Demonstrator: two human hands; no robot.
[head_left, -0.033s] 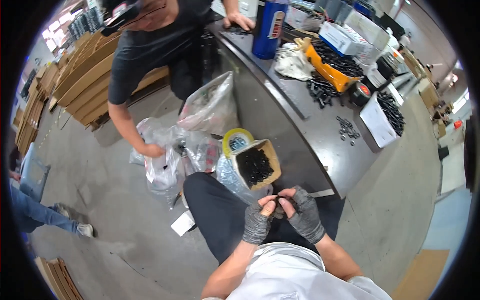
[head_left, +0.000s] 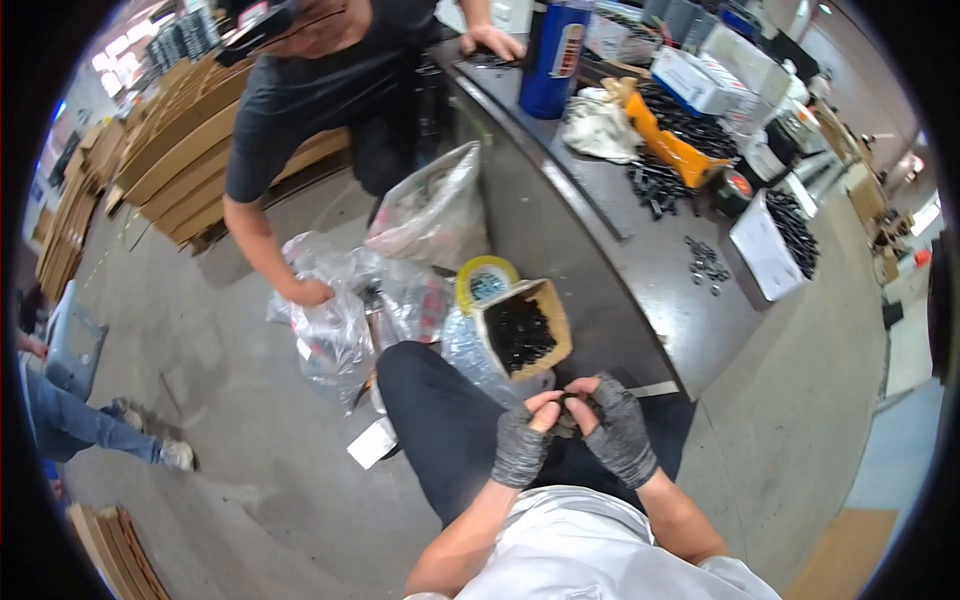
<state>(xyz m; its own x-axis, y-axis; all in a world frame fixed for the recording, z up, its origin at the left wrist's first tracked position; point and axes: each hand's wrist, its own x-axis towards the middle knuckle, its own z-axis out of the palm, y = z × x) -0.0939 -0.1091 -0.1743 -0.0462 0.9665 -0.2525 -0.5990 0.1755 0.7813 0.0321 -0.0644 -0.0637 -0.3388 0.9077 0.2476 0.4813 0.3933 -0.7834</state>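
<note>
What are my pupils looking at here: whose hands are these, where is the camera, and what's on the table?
There is no robot. A wide fisheye camera on a person's head looks down, which bends straight edges near the rim. That person's left hand and right hand, in grey fingerless gloves, meet close together; whatever they pinch is too small to make out. Just beyond is an open box of small black pieces. The table carries a blue cylinder, whitish fabric, an orange bag, loose metal pieces and a white box. A co-worker rests one hand on the table, the other at clear plastic bags.
</note>
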